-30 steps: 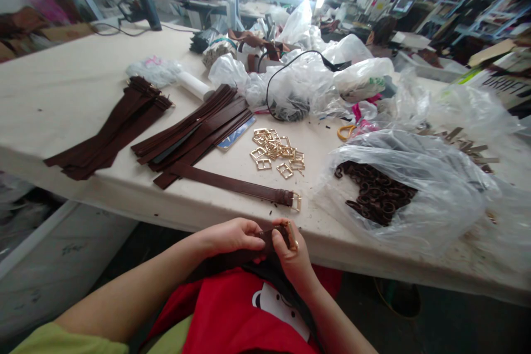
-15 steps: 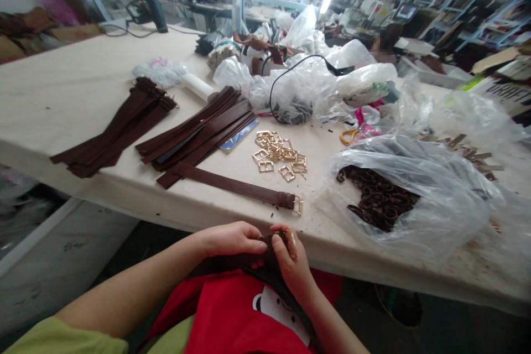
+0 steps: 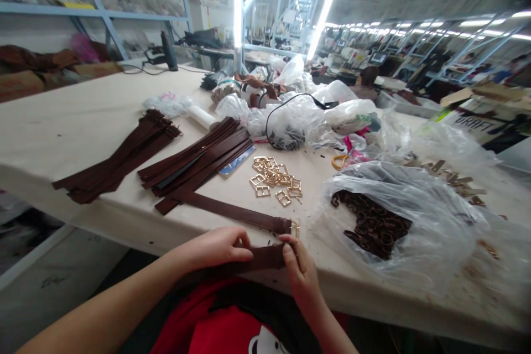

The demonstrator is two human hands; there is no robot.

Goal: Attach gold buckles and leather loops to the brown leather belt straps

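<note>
Both hands hold one brown leather strap (image 3: 259,259) at the table's near edge. My left hand (image 3: 218,248) pinches the strap from above, fingers closed. My right hand (image 3: 299,271) grips the strap's right end, where a gold buckle seems to sit, mostly hidden by the fingers. Just beyond lies a finished brown strap with a gold buckle (image 3: 232,211). A heap of loose gold buckles (image 3: 276,180) lies further in on the table.
Two piles of brown straps (image 3: 116,156) (image 3: 199,157) lie on the left of the cream table (image 3: 74,121). A clear bag of brown loops (image 3: 375,224) sits at the right. Plastic bags (image 3: 307,113), a black cable and yellow-handled scissors (image 3: 340,161) crowd the back.
The hands have risen from the lap to the table's edge with the strap. The camera has tilted up, showing more of the hall.
</note>
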